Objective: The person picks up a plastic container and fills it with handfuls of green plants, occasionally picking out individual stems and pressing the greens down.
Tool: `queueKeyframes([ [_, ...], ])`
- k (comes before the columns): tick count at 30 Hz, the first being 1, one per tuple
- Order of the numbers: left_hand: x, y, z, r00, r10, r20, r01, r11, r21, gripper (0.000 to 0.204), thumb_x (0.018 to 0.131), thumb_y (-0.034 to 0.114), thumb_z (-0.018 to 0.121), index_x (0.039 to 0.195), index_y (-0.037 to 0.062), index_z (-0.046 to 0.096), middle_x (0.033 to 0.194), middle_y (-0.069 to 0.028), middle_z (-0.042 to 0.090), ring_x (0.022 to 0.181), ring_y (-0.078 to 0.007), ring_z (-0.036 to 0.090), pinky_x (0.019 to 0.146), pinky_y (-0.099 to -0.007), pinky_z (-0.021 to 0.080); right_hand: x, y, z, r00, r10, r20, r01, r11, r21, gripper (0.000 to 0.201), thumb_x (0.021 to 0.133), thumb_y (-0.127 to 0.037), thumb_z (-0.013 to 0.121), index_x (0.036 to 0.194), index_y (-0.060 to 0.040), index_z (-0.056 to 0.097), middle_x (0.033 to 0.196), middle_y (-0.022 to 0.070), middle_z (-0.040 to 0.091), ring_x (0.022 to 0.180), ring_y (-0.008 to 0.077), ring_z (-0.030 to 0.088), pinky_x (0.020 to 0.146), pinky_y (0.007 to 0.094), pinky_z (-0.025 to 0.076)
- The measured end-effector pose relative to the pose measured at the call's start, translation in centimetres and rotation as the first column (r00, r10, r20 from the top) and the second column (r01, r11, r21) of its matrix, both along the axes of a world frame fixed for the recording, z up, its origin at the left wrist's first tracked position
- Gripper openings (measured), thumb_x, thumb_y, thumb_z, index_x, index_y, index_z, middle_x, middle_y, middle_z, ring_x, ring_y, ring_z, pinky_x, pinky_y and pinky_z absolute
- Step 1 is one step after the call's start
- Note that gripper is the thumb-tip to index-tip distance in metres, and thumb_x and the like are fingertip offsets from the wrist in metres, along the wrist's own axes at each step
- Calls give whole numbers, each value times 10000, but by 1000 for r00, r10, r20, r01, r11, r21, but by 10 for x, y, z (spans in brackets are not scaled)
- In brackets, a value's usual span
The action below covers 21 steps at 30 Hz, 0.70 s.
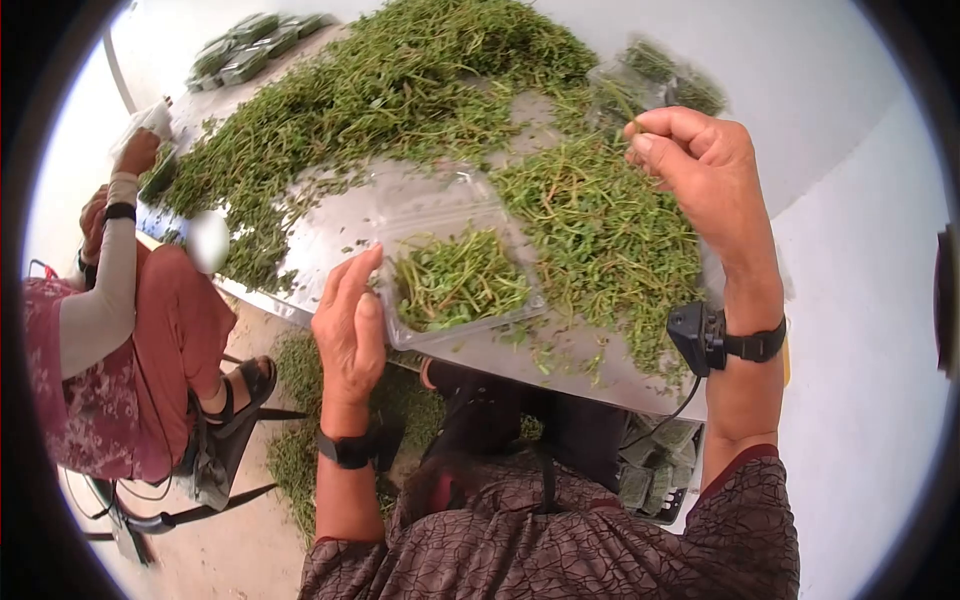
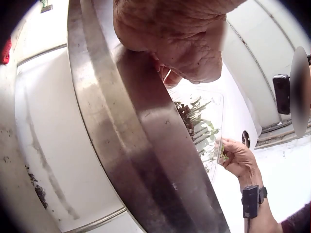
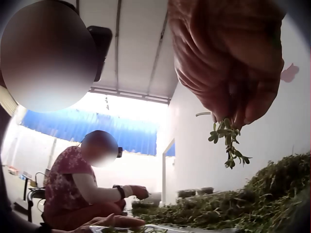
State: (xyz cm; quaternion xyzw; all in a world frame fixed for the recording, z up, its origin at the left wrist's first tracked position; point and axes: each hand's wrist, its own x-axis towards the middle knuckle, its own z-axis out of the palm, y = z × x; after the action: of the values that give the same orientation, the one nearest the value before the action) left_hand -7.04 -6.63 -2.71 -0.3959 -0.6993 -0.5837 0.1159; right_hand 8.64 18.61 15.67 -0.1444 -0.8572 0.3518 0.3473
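Note:
My right hand [image 1: 700,165] is raised over the right side of the table, pinching a small leafy green sprig [image 3: 227,138] between thumb and fingertips. The sprig hangs below the fingers in the right wrist view. My left hand [image 1: 350,325] is at the left side of a clear plastic clamshell box [image 1: 470,328], its fingers fairly straight along the rim. Loose green sprigs [image 1: 460,280] partly fill the box, and its hinged lid [image 1: 430,200] lies back, away from me. In the left wrist view, the left hand hides part of the box.
A small heap of sprigs [image 1: 600,230] lies right of the box, a much larger heap [image 1: 400,80] behind. Filled boxes stand at back left [image 1: 245,55] and back right [image 1: 650,65]. Below the table is a crate of packs [image 1: 655,470]. Another person [image 1: 95,330] sits at left.

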Motion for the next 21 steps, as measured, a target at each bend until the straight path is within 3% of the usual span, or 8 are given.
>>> queueKeyframes([
  [2,0,0,0,1000,-8,-9,8,1000,-16,447,993,302,414,1251,-3,614,1154,-223,629,1075,-360,626,935,-392,475,-9,-18,-4,994,101,41,-105,987,124,134,857,-79,645,939,3,711,685,13,649,606,54,534,554,237,428],
  [3,0,0,1,1000,-9,-10,8,1000,-19,458,996,317,410,1258,0,611,1153,-223,632,1067,-359,626,928,-392,479,-13,-30,-4,990,107,90,-125,964,235,142,844,-80,629,933,-4,710,727,92,682,611,152,612,589,308,485],
  [4,0,0,1,1000,-3,-13,2,1000,-22,458,996,317,410,1258,0,611,1153,-223,632,1067,-359,626,928,-392,479,-19,-36,-8,990,113,87,-130,964,231,142,844,-80,629,933,-4,710,727,92,682,611,152,612,589,308,485],
  [7,1,0,2,1000,-5,11,5,1000,-26,463,996,326,412,1250,-4,613,1154,-222,633,1061,-357,629,918,-389,483,-31,-46,-23,912,220,347,-332,892,306,175,806,-93,610,931,-3,694,849,192,685,749,358,663,714,435,527],
  [10,0,-1,2,1000,-21,7,21,1000,-17,457,992,320,416,1247,-4,614,1148,-224,635,1056,-361,630,911,-387,487,-30,-41,-33,930,192,314,-317,852,417,212,833,-67,641,1025,14,680,932,157,701,796,250,674,706,343,516],
  [16,5,-2,2,1000,-17,11,17,1000,-24,444,982,299,425,1247,-3,615,1139,-232,637,1033,-366,637,893,-383,494,7,-42,-42,942,172,287,-254,927,277,206,830,-29,651,1029,11,684,1020,167,701,897,316,673,810,362,528],
  [20,5,-1,3,1000,-18,-16,17,1000,-26,439,982,295,429,1250,0,614,1140,-235,636,1026,-369,638,885,-386,498,11,-47,-56,946,150,289,-237,925,295,229,820,-31,669,1045,12,677,1042,167,697,949,329,659,835,374,526],
  [21,6,-1,2,1000,-16,-6,15,999,-28,439,982,294,430,1250,0,613,1140,-237,636,1026,-372,638,883,-388,499,7,-50,-59,951,182,252,-276,868,414,217,833,-74,667,1036,6,668,1039,155,694,949,325,649,836,383,524],
])
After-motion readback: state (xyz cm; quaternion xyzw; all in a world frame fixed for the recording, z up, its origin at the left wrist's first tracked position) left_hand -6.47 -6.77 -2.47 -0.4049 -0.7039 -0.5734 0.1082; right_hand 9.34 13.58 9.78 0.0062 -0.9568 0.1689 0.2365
